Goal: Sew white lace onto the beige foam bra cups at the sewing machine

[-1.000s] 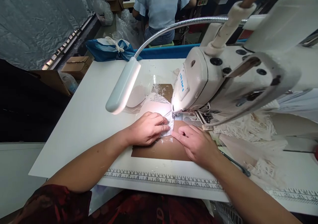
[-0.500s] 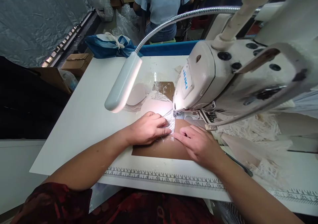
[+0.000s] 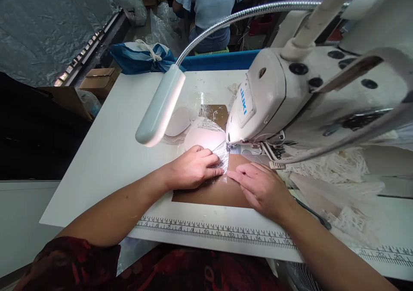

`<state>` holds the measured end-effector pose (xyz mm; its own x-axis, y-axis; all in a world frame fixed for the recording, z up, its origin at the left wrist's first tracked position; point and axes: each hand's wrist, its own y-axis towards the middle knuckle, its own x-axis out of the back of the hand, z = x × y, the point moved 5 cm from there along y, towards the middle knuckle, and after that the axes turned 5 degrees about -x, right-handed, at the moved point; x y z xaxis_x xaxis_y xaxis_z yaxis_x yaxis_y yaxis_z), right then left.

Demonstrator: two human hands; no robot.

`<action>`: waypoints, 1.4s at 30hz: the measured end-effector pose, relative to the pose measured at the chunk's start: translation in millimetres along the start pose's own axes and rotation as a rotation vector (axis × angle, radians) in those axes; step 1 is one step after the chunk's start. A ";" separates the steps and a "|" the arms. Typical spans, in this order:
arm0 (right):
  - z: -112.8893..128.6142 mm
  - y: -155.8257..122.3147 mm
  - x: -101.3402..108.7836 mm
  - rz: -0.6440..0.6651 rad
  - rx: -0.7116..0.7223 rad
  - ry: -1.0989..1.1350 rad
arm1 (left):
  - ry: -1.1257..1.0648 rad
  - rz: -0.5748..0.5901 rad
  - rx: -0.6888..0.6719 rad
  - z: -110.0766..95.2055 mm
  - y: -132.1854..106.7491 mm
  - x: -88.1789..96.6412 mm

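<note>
Seemingly stitching: I'm steadying lace (image 3: pixel 223 154) at sewing machine (image 3: pixel 256 99); left hand (image 3: pixel 191 168), right hand (image 3: pixel 263 190) resting by near end, fingers part-bent, can't tell whether pinching; next calling for even edge.

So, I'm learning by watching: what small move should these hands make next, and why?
Probably guide the white patterned fabric slightly farther under the sewing machine, keeping it flat. Its far right edge already meets the needle area, the left hand rests on it, and the right hand has a fingertip at its near edge, so both seem placed to steer it.
</note>
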<state>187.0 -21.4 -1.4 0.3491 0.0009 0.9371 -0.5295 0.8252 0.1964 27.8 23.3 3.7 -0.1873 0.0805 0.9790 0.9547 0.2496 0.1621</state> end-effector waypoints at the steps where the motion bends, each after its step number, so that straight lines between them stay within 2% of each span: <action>1: -0.7 0.0 0.1 -0.015 -0.006 0.012 | -0.002 -0.007 -0.004 0.1 0.1 0.2; 11: 3.0 1.5 -6.7 0.036 -0.009 -0.079 | -0.054 -0.056 0.020 -0.6 0.3 5.0; 16: 4.3 3.8 -3.7 0.035 -0.021 -0.082 | 0.012 -0.051 0.122 2.2 8.2 2.8; 28: 3.2 5.4 -1.0 0.002 -0.015 -0.109 | 0.042 0.033 0.130 5.0 11.0 0.9; 42: -4.6 14.4 -2.7 -0.019 -0.265 -0.312 | 0.009 0.034 0.159 16.5 10.9 0.7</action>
<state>182.0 -6.9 -2.4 0.0837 -0.1531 0.9847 -0.2933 0.9406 0.1712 34.3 42.0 4.1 -0.1526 0.0831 0.9848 0.9115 0.3969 0.1077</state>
